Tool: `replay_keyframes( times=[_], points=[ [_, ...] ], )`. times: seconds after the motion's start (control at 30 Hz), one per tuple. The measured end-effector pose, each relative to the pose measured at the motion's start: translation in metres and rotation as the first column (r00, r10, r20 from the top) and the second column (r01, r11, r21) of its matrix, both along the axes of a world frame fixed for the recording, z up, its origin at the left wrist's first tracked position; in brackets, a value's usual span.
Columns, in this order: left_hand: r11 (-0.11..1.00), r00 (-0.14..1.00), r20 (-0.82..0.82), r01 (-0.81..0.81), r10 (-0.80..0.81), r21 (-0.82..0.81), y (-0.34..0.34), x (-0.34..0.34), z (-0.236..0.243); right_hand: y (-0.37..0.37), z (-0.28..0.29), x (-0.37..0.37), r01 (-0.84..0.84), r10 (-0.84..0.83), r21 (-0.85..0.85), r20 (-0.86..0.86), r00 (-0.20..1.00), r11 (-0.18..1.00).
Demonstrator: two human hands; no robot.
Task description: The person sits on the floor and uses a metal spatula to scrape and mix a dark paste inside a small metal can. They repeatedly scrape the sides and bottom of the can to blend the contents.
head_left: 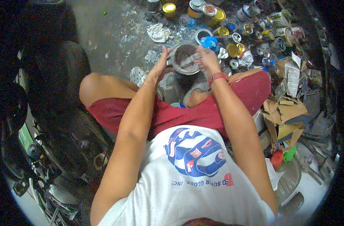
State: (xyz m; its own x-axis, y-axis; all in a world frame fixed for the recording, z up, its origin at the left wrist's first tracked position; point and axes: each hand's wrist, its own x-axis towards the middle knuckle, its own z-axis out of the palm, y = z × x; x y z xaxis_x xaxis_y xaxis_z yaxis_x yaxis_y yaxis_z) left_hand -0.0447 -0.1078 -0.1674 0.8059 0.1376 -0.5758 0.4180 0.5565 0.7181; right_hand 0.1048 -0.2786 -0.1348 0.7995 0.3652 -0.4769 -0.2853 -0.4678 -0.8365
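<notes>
And here the left hand (162, 67) and the right hand (209, 60), a red band (218, 77) around that wrist, hold a motion-blurred round container (177, 64) between them, beyond the red shorts (189, 119), a crumpled white rag (159, 33) on the stained floor (115, 37) and tins (232, 50) crowding rightward!

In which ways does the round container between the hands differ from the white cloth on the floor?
The round container is between the left hand and the right hand; the white cloth lies apart from both, on the floor. The container has a circular rim and darker inside; the cloth is crumpled and irregular.
</notes>
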Motion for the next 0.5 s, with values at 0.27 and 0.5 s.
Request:
replay_keyframes(
  times=[0.27, 0.5],
  points=[
    [0.995, 0.991, -0.091, -0.095, 0.098, 0.043, -0.034, -0.010, 0.021, -0.012, 0.024, 0.015, -0.093, 0.239, -0.290, 0.526, 0.816, 0.953],
    [0.950, 0.980, -0.152, -0.081, 0.132, 0.302, -0.041, -0.023, -0.037, -0.053, 0.061, 0.027, -0.236, 0.256, -0.100, 0.445, 0.858, 0.966]
  ],
)
